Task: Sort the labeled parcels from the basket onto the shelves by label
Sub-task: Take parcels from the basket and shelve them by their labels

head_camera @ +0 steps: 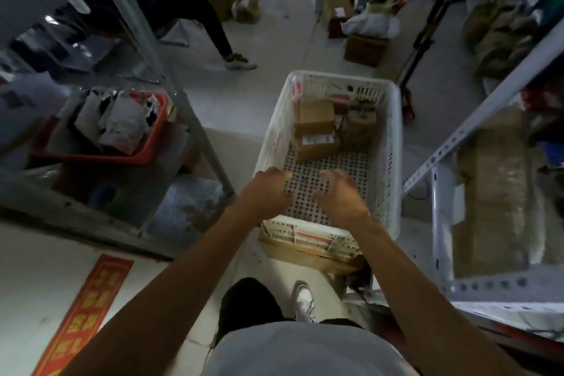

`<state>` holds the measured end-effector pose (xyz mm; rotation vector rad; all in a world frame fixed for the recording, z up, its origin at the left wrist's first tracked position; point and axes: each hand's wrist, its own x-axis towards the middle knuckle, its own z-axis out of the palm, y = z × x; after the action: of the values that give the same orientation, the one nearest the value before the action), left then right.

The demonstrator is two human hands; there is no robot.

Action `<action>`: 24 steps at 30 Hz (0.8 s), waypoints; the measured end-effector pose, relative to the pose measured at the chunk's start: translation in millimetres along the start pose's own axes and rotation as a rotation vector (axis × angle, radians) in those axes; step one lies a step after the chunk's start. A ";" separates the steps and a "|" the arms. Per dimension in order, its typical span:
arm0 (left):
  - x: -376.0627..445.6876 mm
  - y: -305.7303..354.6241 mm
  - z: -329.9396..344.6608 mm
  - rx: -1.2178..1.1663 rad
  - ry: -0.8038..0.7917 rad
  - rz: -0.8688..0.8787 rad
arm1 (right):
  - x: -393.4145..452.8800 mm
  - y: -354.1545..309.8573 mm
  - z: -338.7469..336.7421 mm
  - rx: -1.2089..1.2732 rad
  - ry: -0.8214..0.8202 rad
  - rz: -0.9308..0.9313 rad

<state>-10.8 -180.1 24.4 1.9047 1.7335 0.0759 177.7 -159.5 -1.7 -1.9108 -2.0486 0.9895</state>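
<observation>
A white perforated plastic basket (392, 159) stands on the floor ahead of me. At its far end lie brown cardboard parcels: one plain box (314, 115), one with a white label (317, 143) below it, and a darker one (360, 125) to the right. My left hand (268, 189) and my right hand (338, 192) hover over the bare near half of the basket, fingers curled, holding nothing. The image is blurred, so the labels cannot be read.
A metal shelf unit (183, 107) stands at the left with a red basket (152, 143) of grey mailer bags. A white shelf rack (439, 223) at the right holds wrapped brown bundles. Another person's leg (213, 33) and boxes lie farther back.
</observation>
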 end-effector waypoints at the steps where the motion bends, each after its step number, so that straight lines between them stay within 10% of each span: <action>1: 9.4 -3.6 -2.1 -0.002 -0.013 0.004 | 7.2 -0.9 0.0 0.016 0.009 0.018; 24: 392.2 -103.4 -61.7 0.349 -0.311 0.412 | 325.2 -14.3 43.7 -0.058 -0.130 0.476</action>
<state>-64.7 209.1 -93.8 2.3550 1.1879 -0.3724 88.7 130.6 -127.3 -2.4933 -1.7291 1.1860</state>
